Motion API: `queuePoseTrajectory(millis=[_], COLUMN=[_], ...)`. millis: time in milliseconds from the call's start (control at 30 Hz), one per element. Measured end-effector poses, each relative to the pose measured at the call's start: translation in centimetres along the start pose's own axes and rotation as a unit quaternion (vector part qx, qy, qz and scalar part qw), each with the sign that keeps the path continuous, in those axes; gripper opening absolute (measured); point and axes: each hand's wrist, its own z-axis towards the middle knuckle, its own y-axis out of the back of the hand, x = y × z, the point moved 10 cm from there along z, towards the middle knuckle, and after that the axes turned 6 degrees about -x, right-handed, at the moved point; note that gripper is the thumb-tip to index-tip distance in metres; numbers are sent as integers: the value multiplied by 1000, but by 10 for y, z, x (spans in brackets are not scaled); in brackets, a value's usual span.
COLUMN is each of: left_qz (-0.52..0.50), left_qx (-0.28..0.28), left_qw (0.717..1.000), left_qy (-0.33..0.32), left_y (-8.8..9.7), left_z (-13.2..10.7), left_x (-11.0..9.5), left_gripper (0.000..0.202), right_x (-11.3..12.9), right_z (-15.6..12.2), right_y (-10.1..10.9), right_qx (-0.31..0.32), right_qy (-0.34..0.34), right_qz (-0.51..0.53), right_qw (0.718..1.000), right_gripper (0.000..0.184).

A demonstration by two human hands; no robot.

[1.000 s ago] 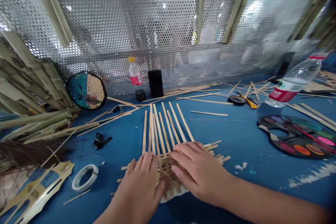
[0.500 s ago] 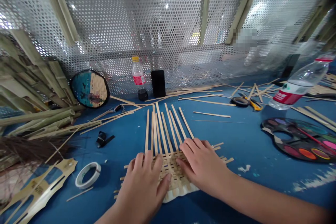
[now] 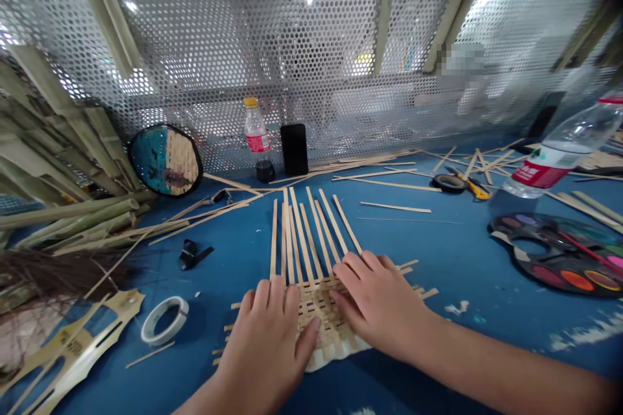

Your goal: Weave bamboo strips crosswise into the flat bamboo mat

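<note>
A woven mat of pale bamboo strips (image 3: pixel 321 318) lies on the blue table in front of me, with several loose strip ends (image 3: pixel 302 233) fanning away from its far edge. My left hand (image 3: pixel 267 331) rests palm down on the mat's left part, fingers lying forward and thumb apart. Across the right part lies my right hand (image 3: pixel 374 301), its fingers slightly bent over the strips and its thumb apart on the weave. Both hands cover portions of the mat. White material shows along its near edge.
To the left are a white tape roll (image 3: pixel 165 320), black tape (image 3: pixel 189 254) and a cut-out sheet (image 3: pixel 92 343). A paint palette (image 3: pixel 549 266), water bottle (image 3: pixel 545 168) and yellow cutter (image 3: pixel 479 190) are at right. A phone (image 3: pixel 294 149) leans against the perforated screen (image 3: pixel 311 45).
The camera view has shifted slightly. Both hands stay on the mat in nearly the same place, with no clear change in the weave.
</note>
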Motion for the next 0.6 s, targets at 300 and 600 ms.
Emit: queuePoseTrajectory(millis=[300,600], left_qz=[-60,-145], left_qx=[-18,123], left_qw=[998,974], left_qy=[-27,-127], left_y=[35,-9], left_z=[22,3], left_x=[44,-7], left_gripper=[41,66], right_x=[-51,-9], right_z=[21,8], right_y=[24,8], right_qx=[-19,38], right_qy=[-75,44], right_qz=[200,181], right_qw=[977,982], right_gripper=[43,44])
